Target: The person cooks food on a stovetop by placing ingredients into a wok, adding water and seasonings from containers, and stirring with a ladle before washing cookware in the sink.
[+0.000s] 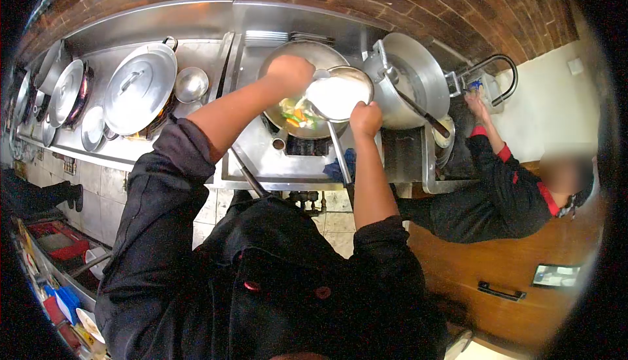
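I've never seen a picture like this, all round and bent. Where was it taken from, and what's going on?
There is no machine here, just a person working bare-handed. The only picture comes from a camera worn on their head, looking forward and down.

The right hand grips the edge of a metal bowl that looks bright white inside. The left hand is at the bowl's other side; its exact grip is hidden. Below is a wok containing green and orange food pieces.

On the metal cooking range, a large pot stands to the right and a big metal lid is to the left. At the far right is a co-worker.
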`<state>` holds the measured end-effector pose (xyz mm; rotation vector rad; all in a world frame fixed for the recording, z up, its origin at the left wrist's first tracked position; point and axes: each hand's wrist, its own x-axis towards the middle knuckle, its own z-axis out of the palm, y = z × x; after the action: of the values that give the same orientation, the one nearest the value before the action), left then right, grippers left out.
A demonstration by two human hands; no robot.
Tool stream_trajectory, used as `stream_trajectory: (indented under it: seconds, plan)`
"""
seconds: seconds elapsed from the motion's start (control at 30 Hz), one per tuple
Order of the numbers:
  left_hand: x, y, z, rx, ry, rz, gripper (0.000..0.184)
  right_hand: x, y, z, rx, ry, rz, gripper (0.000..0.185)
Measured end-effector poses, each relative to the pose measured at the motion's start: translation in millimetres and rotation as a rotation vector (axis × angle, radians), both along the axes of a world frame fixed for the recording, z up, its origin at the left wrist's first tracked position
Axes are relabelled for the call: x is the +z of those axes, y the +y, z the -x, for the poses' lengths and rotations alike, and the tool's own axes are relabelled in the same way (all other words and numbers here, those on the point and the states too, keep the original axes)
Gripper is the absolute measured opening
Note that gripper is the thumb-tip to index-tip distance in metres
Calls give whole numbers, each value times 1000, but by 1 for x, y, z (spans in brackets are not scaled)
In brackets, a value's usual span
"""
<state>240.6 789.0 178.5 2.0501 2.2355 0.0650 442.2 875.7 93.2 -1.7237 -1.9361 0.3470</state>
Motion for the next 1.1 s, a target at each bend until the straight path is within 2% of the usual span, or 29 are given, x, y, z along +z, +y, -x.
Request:
stream_trajectory:
  seconds: [0.07,0.13,0.17,0.23,0.27,0.33,0.4,0.47,0.5,0.53,0.57,0.67,0.7,0.73,0.8,0.83,0.93,0.97,1.0,1.07,1.1]
  plan:
    - [1,0,1,-5,1,36,22,-9,5,0,-38,59,20,33]
    - [-6,7,3,10,-37,17,26,-21,12,-1,-76,253,214,27]
    - [-6,10,4,13,-41,17,26,-16,7,3,-74,249,213,27]
    - [-5,13,6,26,-187,139,32,4,-12,19,-112,798,522,22]
    - [-6,12,9,35,-188,138,32,8,-18,28,-104,795,526,22]
    - [-8,7,19,-77,-198,-5,37,10,-28,51,-42,1004,565,22]
    - [9,-16,30,-44,-210,5,37,-1,-30,74,39,1036,610,21]
    - [25,-50,42,39,-153,-477,31,-14,-37,107,49,1129,690,20]
    - [30,-69,49,7,-202,-675,28,16,-59,129,-11,1180,705,16]
    - [31,-90,56,-28,-247,-873,24,1,-63,146,0,1178,715,16]
    - [27,-115,59,24,-285,-887,24,-26,-58,166,128,1106,649,18]
    - [-11,-197,67,119,-358,-897,17,-104,-52,222,484,878,441,22]
    - [-26,-226,68,161,-394,-806,15,-47,-75,243,142,1347,929,36]
    - [-42,-255,69,202,-431,-716,13,-60,-77,261,150,1345,937,36]
    - [-76,-305,65,327,-473,-667,10,-99,-75,301,-18,1450,1010,35]
    - [-89,-328,60,420,-534,-620,9,-99,-83,321,-111,1449,959,31]
    - [-115,-384,42,670,-702,-498,7,-136,-80,356,-109,1481,964,35]
    - [-122,-399,35,680,-705,-484,7,-209,-64,366,341,915,635,38]
    - [-127,-410,29,767,-746,-437,7,-190,-70,370,335,909,648,38]
    - [-133,-421,25,858,-789,-385,7,-149,-74,378,-102,1488,944,41]
    - [-133,-423,23,864,-787,-357,8,-162,-68,382,-79,1500,954,40]
